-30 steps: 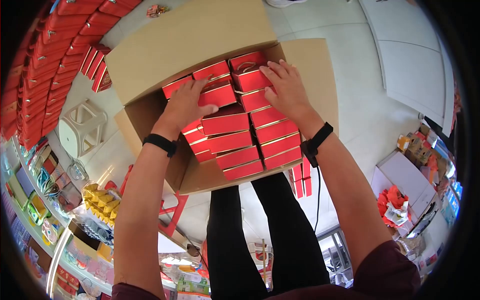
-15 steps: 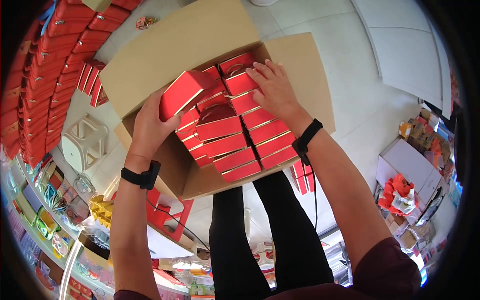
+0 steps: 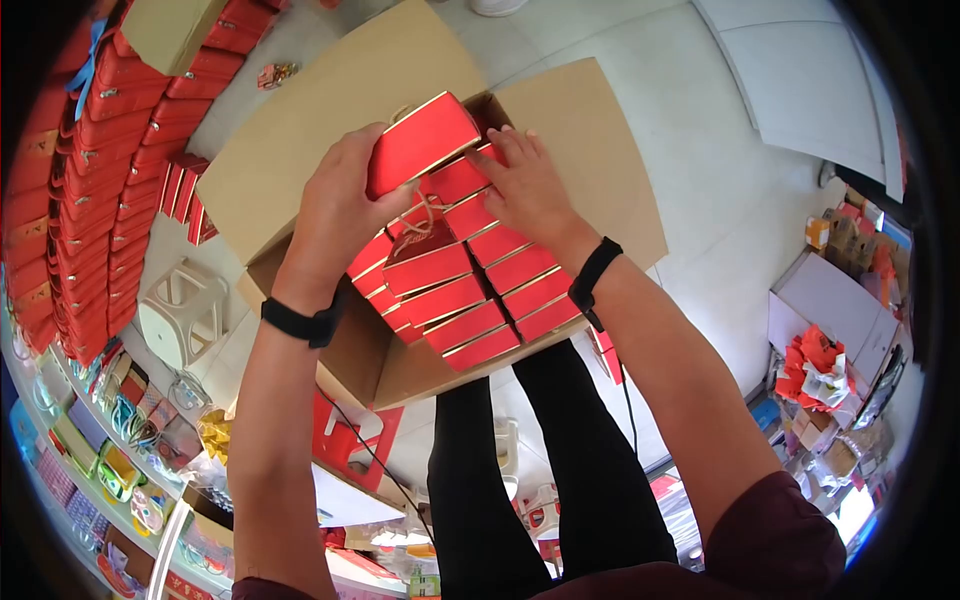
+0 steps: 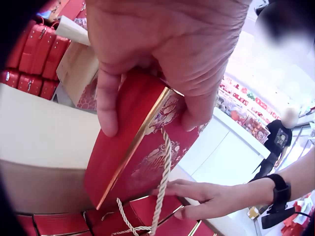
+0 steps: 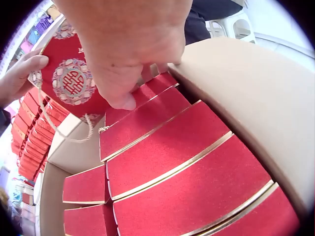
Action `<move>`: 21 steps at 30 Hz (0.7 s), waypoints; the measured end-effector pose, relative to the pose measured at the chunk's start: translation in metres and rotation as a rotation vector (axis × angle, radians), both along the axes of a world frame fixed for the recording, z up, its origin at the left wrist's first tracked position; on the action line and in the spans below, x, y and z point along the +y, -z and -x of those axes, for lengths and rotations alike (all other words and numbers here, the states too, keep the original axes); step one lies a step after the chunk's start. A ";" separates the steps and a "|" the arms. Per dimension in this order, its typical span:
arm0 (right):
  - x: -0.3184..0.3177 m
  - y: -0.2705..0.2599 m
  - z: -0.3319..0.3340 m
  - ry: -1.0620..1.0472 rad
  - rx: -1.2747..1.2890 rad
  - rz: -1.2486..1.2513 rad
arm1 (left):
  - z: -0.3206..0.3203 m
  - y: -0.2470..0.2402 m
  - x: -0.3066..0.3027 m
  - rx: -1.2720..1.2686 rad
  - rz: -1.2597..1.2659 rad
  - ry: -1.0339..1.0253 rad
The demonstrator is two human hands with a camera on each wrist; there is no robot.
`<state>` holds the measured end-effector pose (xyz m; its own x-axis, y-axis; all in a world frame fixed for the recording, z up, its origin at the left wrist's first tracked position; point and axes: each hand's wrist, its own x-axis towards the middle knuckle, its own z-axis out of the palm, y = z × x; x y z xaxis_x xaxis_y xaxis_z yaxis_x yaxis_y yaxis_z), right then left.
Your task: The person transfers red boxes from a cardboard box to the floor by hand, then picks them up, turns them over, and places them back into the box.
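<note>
My left hand (image 3: 335, 205) grips a red gift box (image 3: 425, 140) by its end, thumb on one side and fingers on the other. The box is tilted above an open cardboard carton (image 3: 600, 150). Gold edging and a twisted cord handle (image 4: 165, 182) show in the left wrist view. A round double-happiness emblem (image 5: 74, 83) faces the right wrist camera. My right hand (image 3: 530, 195) lies with extended fingers on the far end of the right row of red boxes (image 5: 167, 152) inside the carton. Its fingertips are partly hidden in the right wrist view.
Red cases (image 3: 110, 200) are stacked high on the left, near a white stool (image 3: 185, 310). A red stool (image 3: 350, 440) is beside the carton's near side. Goods-filled shelves (image 3: 90, 450) line the lower left. Another person (image 4: 280, 140) stands in the background.
My left hand has lifted a box from the left row and moved it up, then rightward over the carton's far side. My right hand stays on the right row.
</note>
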<state>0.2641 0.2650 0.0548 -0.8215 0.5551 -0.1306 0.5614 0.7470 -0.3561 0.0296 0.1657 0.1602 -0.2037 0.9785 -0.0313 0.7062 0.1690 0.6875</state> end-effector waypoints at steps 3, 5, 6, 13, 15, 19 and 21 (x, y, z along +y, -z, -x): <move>0.000 -0.003 -0.002 0.020 0.037 0.026 | -0.011 0.028 0.018 0.018 0.007 0.031; -0.001 -0.004 0.000 0.032 0.064 0.043 | -0.014 0.041 0.024 0.041 0.060 0.042; -0.002 -0.002 0.000 0.025 0.064 0.024 | -0.017 0.045 0.028 0.047 0.102 0.041; -0.009 0.002 -0.001 0.035 0.069 -0.075 | -0.028 0.100 0.029 0.037 0.126 0.006; -0.014 0.001 -0.002 0.039 0.054 -0.091 | -0.034 0.105 0.029 0.090 0.086 -0.001; -0.018 -0.006 -0.007 0.020 0.041 -0.083 | -0.050 0.100 0.023 0.273 0.016 -0.097; -0.016 -0.008 -0.009 0.007 0.044 -0.088 | -0.059 0.095 0.014 0.227 0.029 -0.308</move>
